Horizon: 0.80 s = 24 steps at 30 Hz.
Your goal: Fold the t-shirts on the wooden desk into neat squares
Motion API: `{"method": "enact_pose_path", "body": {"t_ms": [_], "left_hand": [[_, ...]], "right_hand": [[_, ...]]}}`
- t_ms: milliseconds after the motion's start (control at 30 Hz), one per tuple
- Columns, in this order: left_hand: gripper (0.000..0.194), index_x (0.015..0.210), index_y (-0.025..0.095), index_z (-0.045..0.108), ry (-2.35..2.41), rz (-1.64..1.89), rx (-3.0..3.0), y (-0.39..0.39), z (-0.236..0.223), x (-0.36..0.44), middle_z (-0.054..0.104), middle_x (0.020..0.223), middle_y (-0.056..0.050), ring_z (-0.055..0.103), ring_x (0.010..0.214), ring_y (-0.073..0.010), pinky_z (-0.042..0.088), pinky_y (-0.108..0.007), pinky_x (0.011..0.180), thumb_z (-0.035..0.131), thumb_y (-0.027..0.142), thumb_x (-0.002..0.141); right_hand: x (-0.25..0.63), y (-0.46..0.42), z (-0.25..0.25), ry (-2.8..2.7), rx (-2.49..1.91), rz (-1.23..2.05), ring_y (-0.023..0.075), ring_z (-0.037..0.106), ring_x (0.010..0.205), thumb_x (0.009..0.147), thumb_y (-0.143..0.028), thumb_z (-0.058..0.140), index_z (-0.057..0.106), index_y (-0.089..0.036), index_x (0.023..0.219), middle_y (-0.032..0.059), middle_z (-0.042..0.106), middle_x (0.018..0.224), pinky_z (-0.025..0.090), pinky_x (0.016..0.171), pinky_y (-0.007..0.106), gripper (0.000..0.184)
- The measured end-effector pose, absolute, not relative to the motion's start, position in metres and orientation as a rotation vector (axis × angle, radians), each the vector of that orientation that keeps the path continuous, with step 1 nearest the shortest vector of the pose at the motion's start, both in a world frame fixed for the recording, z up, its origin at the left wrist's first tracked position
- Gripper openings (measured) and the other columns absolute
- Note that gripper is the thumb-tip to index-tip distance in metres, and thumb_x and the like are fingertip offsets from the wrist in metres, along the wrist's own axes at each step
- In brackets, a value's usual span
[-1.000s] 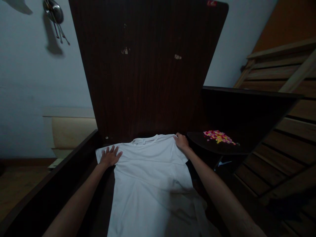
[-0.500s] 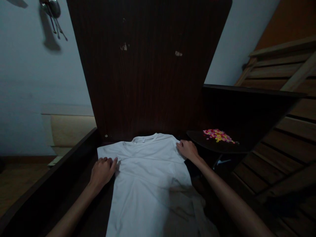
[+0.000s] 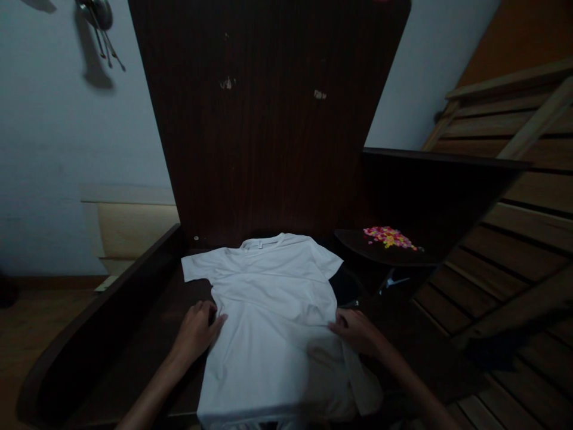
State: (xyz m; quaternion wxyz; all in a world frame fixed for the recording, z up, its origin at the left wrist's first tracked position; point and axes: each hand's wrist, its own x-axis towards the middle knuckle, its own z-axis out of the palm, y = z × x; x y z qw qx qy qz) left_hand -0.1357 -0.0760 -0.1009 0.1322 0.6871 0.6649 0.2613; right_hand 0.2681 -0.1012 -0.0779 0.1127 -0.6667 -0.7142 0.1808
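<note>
A white short-sleeved T-shirt (image 3: 273, 334) lies spread on a dark wooden surface (image 3: 152, 334), its neckline at the far end and both sleeves turned outward. Creases run across its chest, and a shadow covers the lower right. At the shirt's left side edge, below the sleeve, my left hand (image 3: 197, 331) is closed, with thumb and curled fingers on the fabric. My right hand (image 3: 358, 331) pinches the opposite side edge at about the same height. The fabric's lower hem reaches the near edge of the surface.
A tall dark panel (image 3: 268, 137) stands behind the shirt. Small pink, red and yellow pieces (image 3: 388, 237) lie on a rounded shelf (image 3: 358, 242) at the right. A raised side board (image 3: 107, 304) borders the left; wooden slats (image 3: 532, 233) stand far right.
Both hands have moved down from the sleeves toward me, along the shirt's sides. The right sleeve now lies uncovered and spread out, and the lower hem has come into view.
</note>
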Motion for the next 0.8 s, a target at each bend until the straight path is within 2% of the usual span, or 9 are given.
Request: {"method": "enact_pose_path", "body": {"t_ms": [67,167,267,333,433,533,667,800], "left_hand": [[0.025,0.064,0.024,0.050,1.928,0.824,2.013,-0.080,-0.102,-0.134,0.064,0.079,-0.011,0.061,0.084,-0.0296,0.047,-0.042,0.083,0.051,0.047,0.075],[0.032,0.066,0.024,0.050,1.790,0.943,1.805,-0.085,-0.097,-0.137,0.061,0.071,-0.006,0.060,0.075,-0.0251,0.048,-0.037,0.073,0.047,0.054,0.076],[0.040,0.070,0.023,0.051,1.620,1.114,1.408,-0.090,-0.088,-0.142,0.057,0.065,0.001,0.057,0.063,-0.0188,0.047,-0.030,0.060,0.050,0.063,0.074],[0.041,0.073,0.022,0.051,1.533,1.223,1.165,-0.093,-0.082,-0.145,0.057,0.064,0.003,0.057,0.060,-0.0166,0.047,-0.027,0.057,0.058,0.062,0.069],[0.037,0.084,0.023,0.054,1.456,1.276,0.915,-0.095,-0.076,-0.151,0.061,0.066,0.004,0.060,0.060,-0.0166,0.049,-0.028,0.058,0.066,0.052,0.065],[0.040,0.095,0.023,0.055,1.521,1.257,0.865,-0.096,-0.074,-0.162,0.065,0.071,0.002,0.063,0.061,-0.0180,0.050,-0.029,0.057,0.067,0.044,0.063],[0.047,0.097,0.022,0.057,1.638,1.109,1.078,-0.099,-0.084,-0.185,0.065,0.070,0.001,0.062,0.059,-0.0188,0.046,-0.028,0.051,0.068,0.046,0.059],[0.048,0.089,0.021,0.063,1.686,0.916,1.438,-0.095,-0.095,-0.204,0.061,0.059,0.003,0.059,0.055,-0.0183,0.044,-0.028,0.052,0.070,0.054,0.055]], "right_hand": [[0.269,-0.103,-0.083,-1.992,-1.848,0.470,0.0173,0.053,0.069,0.076,-0.033,0.052,0.048,-0.022,0.061,0.0020,0.058,0.069,0.037,0.064,0.028,0.019],[0.268,-0.105,-0.080,-1.784,-1.696,0.451,0.0173,0.049,0.069,0.072,-0.036,0.048,0.044,-0.023,0.060,0.0012,0.051,0.069,0.038,0.067,0.029,0.018],[0.265,-0.108,-0.070,-1.484,-1.571,0.751,0.0140,0.039,0.057,0.069,-0.042,0.048,0.035,-0.025,0.060,-0.0036,0.037,0.059,0.032,0.054,0.025,0.023],[0.261,-0.110,-0.062,-1.238,-1.444,0.955,0.0120,0.034,0.052,0.067,-0.045,0.051,0.031,-0.025,0.063,-0.0057,0.031,0.058,0.029,0.049,0.023,0.028],[0.257,-0.114,-0.052,-0.984,-1.274,1.115,0.0103,0.038,0.053,0.062,-0.043,0.059,0.030,-0.025,0.066,-0.0064,0.035,0.060,0.034,0.049,0.021,0.035],[0.258,-0.117,-0.050,-0.948,-1.290,1.226,0.0090,0.041,0.051,0.059,-0.041,0.062,0.030,-0.024,0.067,-0.0070,0.038,0.059,0.036,0.048,0.020,0.036],[0.264,-0.121,-0.063,-1.131,-1.477,1.321,0.0076,0.042,0.045,0.062,-0.044,0.060,0.034,-0.024,0.065,-0.0079,0.042,0.056,0.030,0.041,0.018,0.033],[0.270,-0.121,-0.075,-1.382,-1.650,1.242,0.0105,0.049,0.043,0.064,-0.053,0.059,0.041,-0.022,0.060,-0.0059,0.049,0.051,0.036,0.042,0.021,0.036]]}}
